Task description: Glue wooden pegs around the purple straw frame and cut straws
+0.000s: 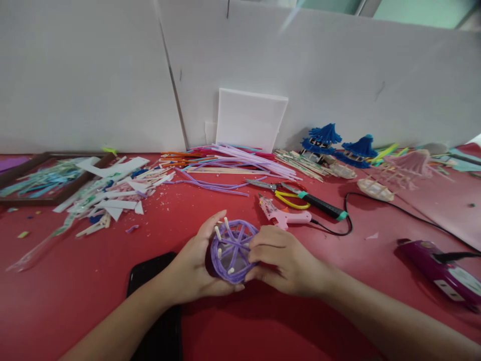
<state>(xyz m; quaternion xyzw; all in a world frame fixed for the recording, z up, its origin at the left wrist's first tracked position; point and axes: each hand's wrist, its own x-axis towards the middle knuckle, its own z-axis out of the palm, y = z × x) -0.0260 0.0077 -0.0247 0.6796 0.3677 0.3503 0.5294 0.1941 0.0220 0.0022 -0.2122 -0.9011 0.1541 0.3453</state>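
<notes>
A round purple basket-like piece (235,250), wound with fuzzy strands and crossed by purple spokes, is held above the red table (233,331). Short pale sticks poke up around its left and lower rim. My left hand (195,260) wraps round its left side and underside, the thumb up at the back. On the right side, the fingers of my right hand (281,258) are pressed together against the rim; the fingertips are partly hidden. A pink glue gun (287,217) lies just beyond my right hand, beside pliers (265,185) and a black-handled tool (323,204).
Purple and orange strands (240,163) lie at the back. Paper scraps (120,190) and a brown frame (48,200) are at left. A black phone (160,321) lies under my left forearm. Blue-roofed models (358,150), a cable (398,206) and a magenta power strip (441,273) are at right.
</notes>
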